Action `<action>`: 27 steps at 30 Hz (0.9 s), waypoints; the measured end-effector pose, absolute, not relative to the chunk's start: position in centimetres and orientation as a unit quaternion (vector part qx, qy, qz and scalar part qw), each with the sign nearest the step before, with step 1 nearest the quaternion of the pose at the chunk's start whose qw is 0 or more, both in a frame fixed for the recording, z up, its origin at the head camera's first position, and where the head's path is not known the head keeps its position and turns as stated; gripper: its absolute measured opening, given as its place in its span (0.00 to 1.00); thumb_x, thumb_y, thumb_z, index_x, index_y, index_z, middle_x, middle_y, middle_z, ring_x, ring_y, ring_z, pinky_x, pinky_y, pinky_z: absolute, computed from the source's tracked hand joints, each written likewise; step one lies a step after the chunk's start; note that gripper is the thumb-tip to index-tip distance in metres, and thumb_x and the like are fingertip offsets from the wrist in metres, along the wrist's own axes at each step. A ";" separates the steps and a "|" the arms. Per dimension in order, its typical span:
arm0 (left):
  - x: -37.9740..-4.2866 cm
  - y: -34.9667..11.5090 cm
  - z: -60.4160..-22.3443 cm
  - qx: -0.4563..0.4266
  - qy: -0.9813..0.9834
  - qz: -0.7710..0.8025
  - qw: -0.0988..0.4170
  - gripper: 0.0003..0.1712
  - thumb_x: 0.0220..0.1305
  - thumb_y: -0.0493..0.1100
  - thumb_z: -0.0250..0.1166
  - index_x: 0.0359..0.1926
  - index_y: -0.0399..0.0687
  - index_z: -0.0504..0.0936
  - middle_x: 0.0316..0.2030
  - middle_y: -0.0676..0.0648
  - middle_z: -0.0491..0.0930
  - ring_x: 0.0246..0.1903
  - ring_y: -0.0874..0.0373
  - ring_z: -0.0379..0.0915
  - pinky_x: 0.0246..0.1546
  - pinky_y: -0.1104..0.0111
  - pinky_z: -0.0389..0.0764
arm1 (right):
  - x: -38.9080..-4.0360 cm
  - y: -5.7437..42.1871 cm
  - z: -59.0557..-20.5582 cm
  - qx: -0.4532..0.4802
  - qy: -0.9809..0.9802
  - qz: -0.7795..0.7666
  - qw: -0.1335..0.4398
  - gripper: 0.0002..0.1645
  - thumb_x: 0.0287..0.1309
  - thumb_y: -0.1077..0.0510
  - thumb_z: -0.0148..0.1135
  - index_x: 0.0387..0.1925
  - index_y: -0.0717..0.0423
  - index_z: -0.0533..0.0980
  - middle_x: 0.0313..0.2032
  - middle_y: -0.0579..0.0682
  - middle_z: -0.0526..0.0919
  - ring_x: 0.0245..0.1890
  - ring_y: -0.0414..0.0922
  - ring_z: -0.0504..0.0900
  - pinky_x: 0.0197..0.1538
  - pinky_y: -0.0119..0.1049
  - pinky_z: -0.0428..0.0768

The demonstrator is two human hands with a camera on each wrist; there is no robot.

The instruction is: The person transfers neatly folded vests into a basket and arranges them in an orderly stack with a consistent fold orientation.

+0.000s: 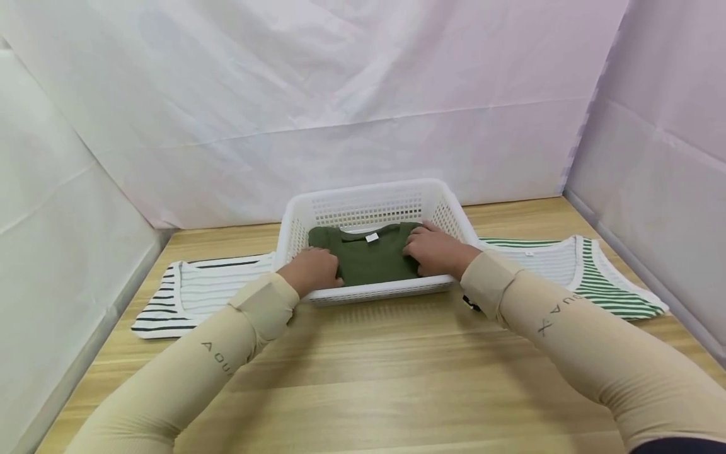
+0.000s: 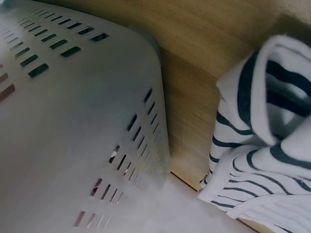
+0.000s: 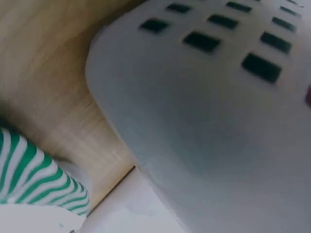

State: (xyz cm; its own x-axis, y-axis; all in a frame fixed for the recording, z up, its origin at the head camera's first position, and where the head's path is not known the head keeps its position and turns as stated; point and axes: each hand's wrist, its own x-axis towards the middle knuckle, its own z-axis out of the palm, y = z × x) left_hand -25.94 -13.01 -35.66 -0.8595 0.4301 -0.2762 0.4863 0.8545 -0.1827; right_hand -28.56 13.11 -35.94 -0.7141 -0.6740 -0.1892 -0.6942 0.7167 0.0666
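A folded dark green shirt (image 1: 374, 261) with a small white label at its neckline lies inside a white plastic basket (image 1: 368, 291) in the head view. My left hand (image 1: 313, 270) reaches over the basket's near left corner and holds the shirt's left side. On the opposite side, my right hand (image 1: 437, 251) grips the shirt's right edge with bent fingers. Both wrist views show mostly the slotted outer walls of the basket, which hide the hands there.
A white top with black stripes (image 1: 159, 309) lies on the wooden table (image 1: 363, 378) left of the basket. On its right lies a green-striped white top (image 1: 615, 284), partly behind my right forearm. White cloth sheets (image 1: 351, 88) hang behind and at both sides.
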 end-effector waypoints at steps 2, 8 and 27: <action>-26.0 -13.0 -35.7 0.243 0.954 -0.122 0.126 0.22 0.70 0.55 0.60 0.27 0.42 0.83 0.36 0.42 0.86 0.44 0.45 0.82 0.56 0.50 0.78 | -28.7 13.0 -35.9 -0.389 0.917 0.061 0.067 0.16 0.58 0.67 0.61 0.48 0.58 0.83 0.41 0.54 0.86 0.45 0.53 0.80 0.60 0.49 0.74; -26.1 -12.8 -35.6 0.234 0.950 -0.131 0.161 0.22 0.73 0.55 0.58 0.41 0.39 0.84 0.45 0.40 0.85 0.50 0.44 0.79 0.58 0.48 0.77 | -29.1 12.7 -35.9 -0.359 0.922 0.027 0.140 0.14 0.65 0.59 0.60 0.50 0.60 0.80 0.35 0.52 0.84 0.30 0.44 0.76 0.38 0.40 0.69; -26.4 -11.5 -35.1 0.243 0.949 -0.115 0.164 0.21 0.70 0.51 0.61 0.21 0.48 0.74 0.27 0.47 0.82 0.29 0.56 0.71 0.43 0.55 0.81 | -26.2 28.8 -32.2 -0.199 0.971 -0.135 0.013 0.25 0.69 0.55 0.57 0.62 0.63 0.74 0.62 0.68 0.74 0.64 0.68 0.69 0.63 0.66 0.67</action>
